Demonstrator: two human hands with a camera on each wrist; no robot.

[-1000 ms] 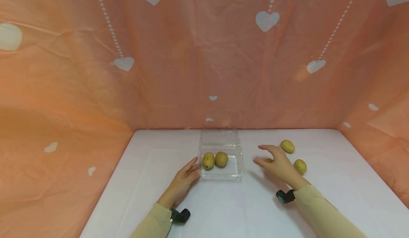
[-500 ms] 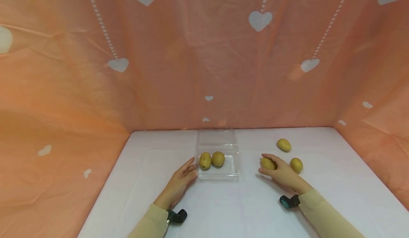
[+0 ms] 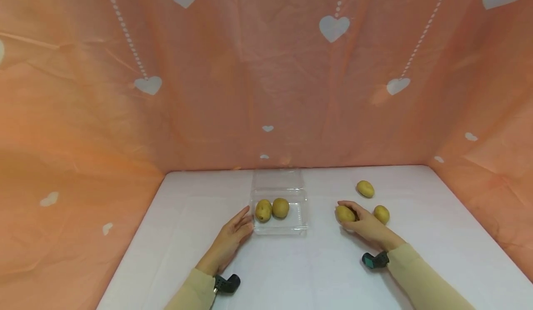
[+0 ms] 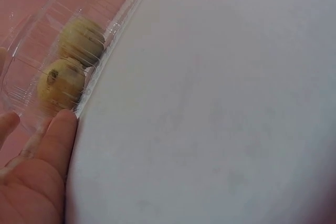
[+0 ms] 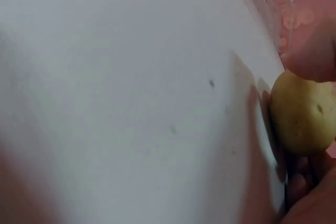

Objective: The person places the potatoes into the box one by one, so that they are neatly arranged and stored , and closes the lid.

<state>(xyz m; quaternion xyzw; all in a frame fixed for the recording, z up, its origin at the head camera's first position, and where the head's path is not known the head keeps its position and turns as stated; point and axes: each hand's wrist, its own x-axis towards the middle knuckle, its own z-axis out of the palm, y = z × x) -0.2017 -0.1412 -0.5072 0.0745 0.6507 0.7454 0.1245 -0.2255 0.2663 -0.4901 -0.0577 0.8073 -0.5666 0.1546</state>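
A clear plastic clamshell box [image 3: 296, 217] lies with its lid folded back. Two yellow potatoes [image 3: 263, 211] sit side by side in its left half. My left hand [image 3: 228, 241] rests against the box's left side, fingers extended; in the left wrist view its fingertips touch the clear wall below the potatoes [image 4: 62, 82]. To the right of the box, my right hand [image 3: 368, 226] grips another potato [image 3: 345, 213] between thumb and fingers. The right wrist view shows this potato [image 5: 303, 114] close to the table surface; whether it touches the table I cannot tell.
Beyond my right hand lie two loose potatoes, one farther back [image 3: 365, 189] and one beside the hand [image 3: 381, 214]. A white cloth covers the table [image 3: 270, 273]. An orange curtain with white hearts [image 3: 291, 92] encloses the back and sides.
A second ago my right hand was spread with no potato visible in it; it now grips one. My left hand has stayed at the box. The head view has shifted slightly right.
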